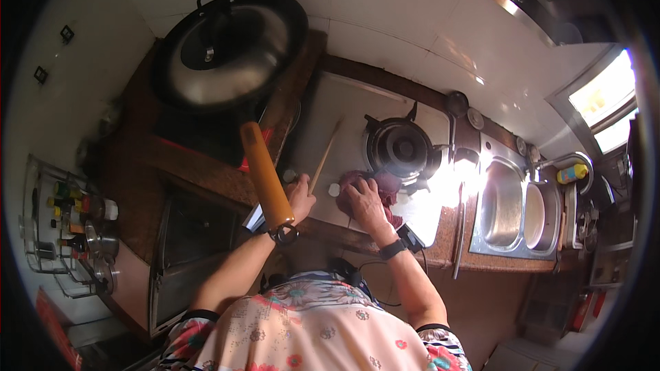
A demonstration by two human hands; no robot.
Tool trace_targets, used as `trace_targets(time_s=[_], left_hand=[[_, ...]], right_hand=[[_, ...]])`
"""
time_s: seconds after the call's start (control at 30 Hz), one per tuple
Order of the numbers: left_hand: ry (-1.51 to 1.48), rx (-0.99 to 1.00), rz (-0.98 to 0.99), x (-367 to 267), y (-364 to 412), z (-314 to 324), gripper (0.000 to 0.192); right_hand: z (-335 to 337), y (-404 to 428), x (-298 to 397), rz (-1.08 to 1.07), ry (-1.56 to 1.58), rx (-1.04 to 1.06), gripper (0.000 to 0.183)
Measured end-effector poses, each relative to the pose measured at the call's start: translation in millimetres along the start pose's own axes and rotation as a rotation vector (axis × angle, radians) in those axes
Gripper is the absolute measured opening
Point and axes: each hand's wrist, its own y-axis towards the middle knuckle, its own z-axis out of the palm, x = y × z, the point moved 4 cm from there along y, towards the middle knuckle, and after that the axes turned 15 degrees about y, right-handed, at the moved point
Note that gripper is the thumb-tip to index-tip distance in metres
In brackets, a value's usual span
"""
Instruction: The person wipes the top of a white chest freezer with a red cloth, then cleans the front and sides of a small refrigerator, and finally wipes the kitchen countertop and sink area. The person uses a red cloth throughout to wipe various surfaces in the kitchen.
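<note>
My left hand (pixel 300 201) grips the near end of a thin wooden stick (pixel 326 153), perhaps a chopstick, which slants away over the gas stove top (pixel 309 129). Part of that hand and its wrist lie behind the orange-brown wok handle (pixel 265 172). Beneath my right hand (pixel 367 202) is a bunched dark red cloth (pixel 389 185), pressed against the stove's front part with the fingers curled into it. Just beyond the cloth stands the black gas burner (pixel 403 147) with its pan supports. A pale stove knob (pixel 334 189) sits between the two hands.
A large lidded wok (pixel 232 56) rests on a cooker at the left, its handle reaching towards me. To the right are a metal double sink (pixel 502 206), a faucet (pixel 572 155) and a yellow bottle (pixel 572 173). A wire rack (pixel 56 273) with bottles hangs far left.
</note>
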Motion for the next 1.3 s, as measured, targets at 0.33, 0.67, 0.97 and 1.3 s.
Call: trace_targets(time_s=[0.33, 0.67, 0.97, 1.3], left_hand=[[0.146, 0.016, 0.164, 8.7, -17.8, 0.4, 0.025], [-0.545, -0.07, 0.098, 57.0, -122.3, -47.4, 0.021], [-0.386, 0.232, -0.252, 105.1, -205.7, -56.1, 0.02], [-0.281, 0.137, -0.427, 128.8, -285.7, -32.9, 0.015]], right_hand=[[11.9, 32.5, -16.8, -0.079, 0.07, 0.026, 0.031], [59.7, 130.4, -14.8, 0.018, -0.004, -0.004, 0.037], [84.9, 225.4, -38.2, 0.118, -0.326, 0.058, 0.047], [83.9, 285.0, -59.6, 0.191, -0.219, -0.073, 0.046]])
